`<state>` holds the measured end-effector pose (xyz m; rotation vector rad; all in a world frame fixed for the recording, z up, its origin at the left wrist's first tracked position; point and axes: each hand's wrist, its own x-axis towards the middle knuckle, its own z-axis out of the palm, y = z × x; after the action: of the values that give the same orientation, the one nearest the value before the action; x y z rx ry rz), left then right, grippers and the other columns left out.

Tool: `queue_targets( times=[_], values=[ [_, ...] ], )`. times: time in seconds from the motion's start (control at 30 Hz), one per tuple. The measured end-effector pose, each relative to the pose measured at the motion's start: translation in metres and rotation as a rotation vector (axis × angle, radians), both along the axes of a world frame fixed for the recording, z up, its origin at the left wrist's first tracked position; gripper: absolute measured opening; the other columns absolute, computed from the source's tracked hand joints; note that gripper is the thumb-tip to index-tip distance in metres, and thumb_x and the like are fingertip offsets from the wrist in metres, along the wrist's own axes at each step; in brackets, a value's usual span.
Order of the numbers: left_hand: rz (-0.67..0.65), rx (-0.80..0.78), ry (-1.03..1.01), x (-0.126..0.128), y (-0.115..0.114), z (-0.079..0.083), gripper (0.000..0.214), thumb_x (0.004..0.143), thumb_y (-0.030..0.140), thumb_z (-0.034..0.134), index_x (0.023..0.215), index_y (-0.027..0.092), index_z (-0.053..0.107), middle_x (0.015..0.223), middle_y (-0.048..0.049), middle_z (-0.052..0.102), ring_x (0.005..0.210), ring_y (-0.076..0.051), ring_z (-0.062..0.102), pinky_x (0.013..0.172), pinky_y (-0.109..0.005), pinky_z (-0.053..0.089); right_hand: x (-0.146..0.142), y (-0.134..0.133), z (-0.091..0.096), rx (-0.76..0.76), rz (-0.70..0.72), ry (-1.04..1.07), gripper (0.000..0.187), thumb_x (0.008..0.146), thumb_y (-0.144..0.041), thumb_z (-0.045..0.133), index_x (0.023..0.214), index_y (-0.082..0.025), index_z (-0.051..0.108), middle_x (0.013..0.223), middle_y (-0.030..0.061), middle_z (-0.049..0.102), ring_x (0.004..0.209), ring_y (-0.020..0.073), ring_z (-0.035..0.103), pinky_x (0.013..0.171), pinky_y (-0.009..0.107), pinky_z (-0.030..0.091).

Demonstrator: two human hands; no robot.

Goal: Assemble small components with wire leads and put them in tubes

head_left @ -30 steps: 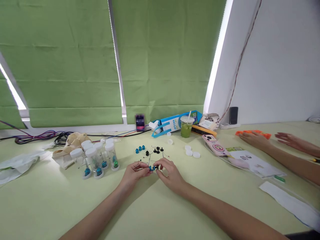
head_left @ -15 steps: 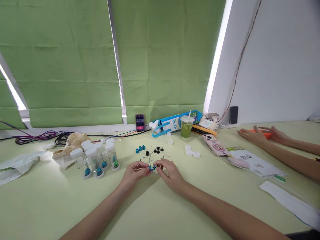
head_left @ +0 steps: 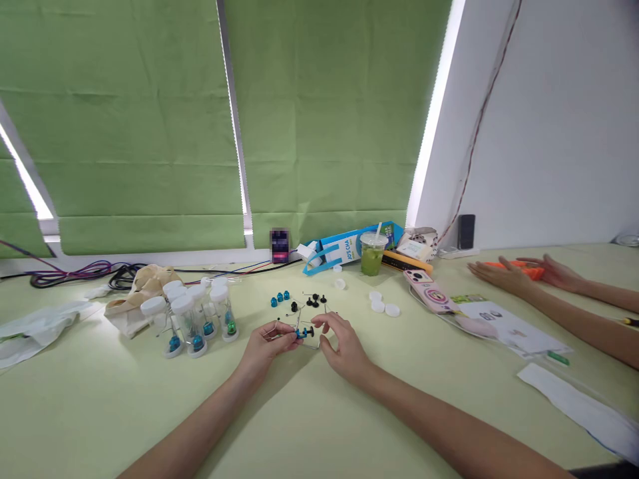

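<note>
My left hand (head_left: 272, 340) pinches a small blue metal part with a black round knob (head_left: 305, 332) at its right end and thin wire arms sticking out. Just right of the knob, my right hand (head_left: 340, 342) has its thumb and fingers apart and holds nothing. Several black knobs (head_left: 315, 301) lie on the table beyond my hands, with thin metal wires among them. Left of those stand several small blue pieces (head_left: 280, 297). Which end of the blue part my left fingers cover is hidden.
Clear tubes with white caps (head_left: 182, 319) stand at the left beside a beige cloth (head_left: 142, 293). White caps (head_left: 378, 305) lie right of centre. Behind are a green drink cup (head_left: 372, 254) and a blue bag (head_left: 334, 251). Another person's hands (head_left: 504, 276) hold something orange at right.
My right hand has let go of the blue part and drawn slightly right, its fingers spreading. The black knob now shows at the part's end. My left hand keeps its hold.
</note>
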<state>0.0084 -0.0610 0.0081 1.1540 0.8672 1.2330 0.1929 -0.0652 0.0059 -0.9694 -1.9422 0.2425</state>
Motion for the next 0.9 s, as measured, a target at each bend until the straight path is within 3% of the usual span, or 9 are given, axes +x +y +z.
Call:
queue_targets(
  times=[0.47,0.9],
  values=[
    [-0.046,-0.005,0.013,-0.0005,-0.0012,0.0007,0.016,0.061,0.025,0.072,0.070,0.013,0.064,0.075,-0.0070,0.070,0.074,-0.021,0.066,0.078,-0.035,0.048,-0.0016,-0.0018,0.0025,0.008,0.066,-0.035,0.032,0.070,-0.008,0.055,0.098,-0.024,0.055,0.095,0.0030,0.054,0.088,0.0183,0.051,0.080,0.032,0.039],
    [-0.079,0.008,0.002,-0.0009,0.0007,-0.0030,0.015,0.064,0.023,0.071,0.072,0.013,0.063,0.076,-0.0065,0.070,0.075,-0.021,0.066,0.079,-0.035,0.048,-0.0015,-0.0008,0.0006,-0.002,0.069,-0.038,0.029,0.071,-0.006,0.054,0.095,-0.024,0.057,0.091,0.0016,0.055,0.087,0.0168,0.051,0.078,0.030,0.038]
  ],
)
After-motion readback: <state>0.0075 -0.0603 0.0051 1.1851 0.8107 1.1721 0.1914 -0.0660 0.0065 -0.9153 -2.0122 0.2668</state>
